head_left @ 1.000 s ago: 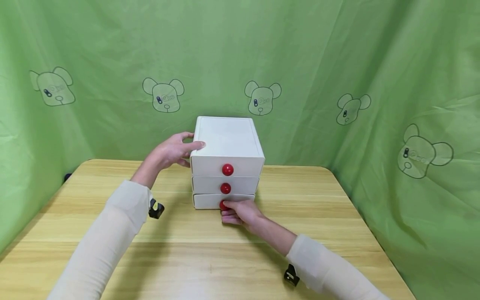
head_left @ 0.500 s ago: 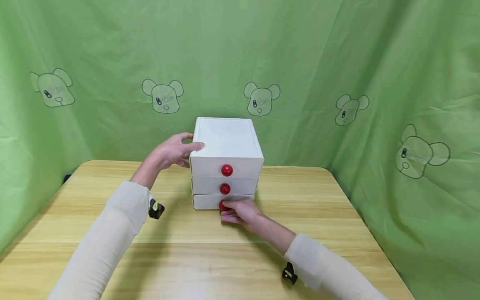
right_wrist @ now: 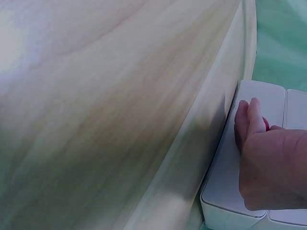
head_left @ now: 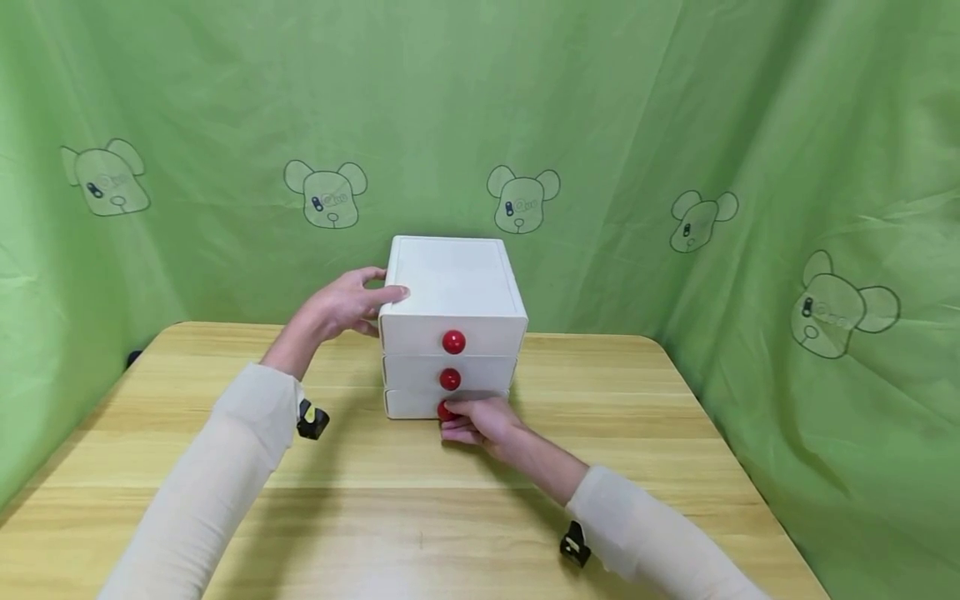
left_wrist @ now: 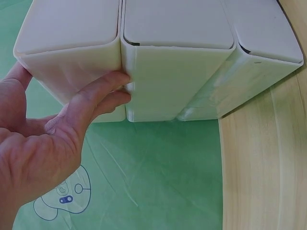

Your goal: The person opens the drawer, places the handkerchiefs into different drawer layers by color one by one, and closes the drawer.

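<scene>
A white three-drawer cabinet [head_left: 457, 275] stands at the back middle of the table, each drawer front bearing a round red knob. My left hand [head_left: 347, 302] steadies its left side. The thumb lies over the top edge, and in the left wrist view the fingers [left_wrist: 103, 91] press against the side wall. My right hand [head_left: 491, 425] pinches the bottom red knob [head_left: 446, 410] between thumb and fingers, partly covering it. All drawer fronts sit about flush with the cabinet. The upper knob [head_left: 453, 342] and middle knob [head_left: 450, 379] are untouched.
A pale wooden table [head_left: 360, 533] carries the cabinet. Behind and beside it hangs a green curtain [head_left: 600, 100] printed with bear heads. A black wrist mount [head_left: 312, 419] is at the left sleeve, another black mount [head_left: 574, 546] at the right.
My right forearm has shifted slightly forward and left while the hand stays on the bottom knob. The left hand keeps its place on the cabinet.
</scene>
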Action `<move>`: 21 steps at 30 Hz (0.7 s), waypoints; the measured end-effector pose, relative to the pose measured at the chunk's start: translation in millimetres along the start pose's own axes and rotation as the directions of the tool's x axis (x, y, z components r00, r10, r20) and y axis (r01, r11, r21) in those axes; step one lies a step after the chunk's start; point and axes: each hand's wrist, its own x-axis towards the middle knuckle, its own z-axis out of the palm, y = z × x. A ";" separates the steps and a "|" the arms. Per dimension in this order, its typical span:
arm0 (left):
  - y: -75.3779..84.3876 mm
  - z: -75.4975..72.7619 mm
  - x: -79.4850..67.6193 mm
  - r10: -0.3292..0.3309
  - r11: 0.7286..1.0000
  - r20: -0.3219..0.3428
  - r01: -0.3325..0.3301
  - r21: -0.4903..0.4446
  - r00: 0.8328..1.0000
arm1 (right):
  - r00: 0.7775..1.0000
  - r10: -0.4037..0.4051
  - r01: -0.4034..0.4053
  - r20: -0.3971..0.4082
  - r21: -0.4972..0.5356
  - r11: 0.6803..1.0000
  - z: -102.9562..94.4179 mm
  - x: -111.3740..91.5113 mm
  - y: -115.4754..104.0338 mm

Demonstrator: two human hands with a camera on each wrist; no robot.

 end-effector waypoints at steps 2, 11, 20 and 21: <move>-0.7 -0.7 0.7 0.000 1.000 0.000 0.000 -0.003 1.000 | 1.000 -0.001 0.001 -0.002 0.004 1.000 0.1 0.4 0.0; -1.4 1.9 1.0 0.017 1.000 -0.015 -0.016 0.023 1.000 | 1.000 -0.011 0.012 0.015 -0.061 0.998 -3.1 0.8 2.6; -2.6 6.6 -3.2 0.038 0.998 -0.044 -0.036 0.043 0.998 | 0.998 -0.016 0.028 0.059 -0.208 0.978 -10.8 -8.0 -1.5; -3.3 6.8 -3.3 0.044 0.998 -0.054 -0.041 0.052 0.998 | 0.998 -0.018 0.032 0.064 -0.223 0.974 -12.8 -9.7 -3.1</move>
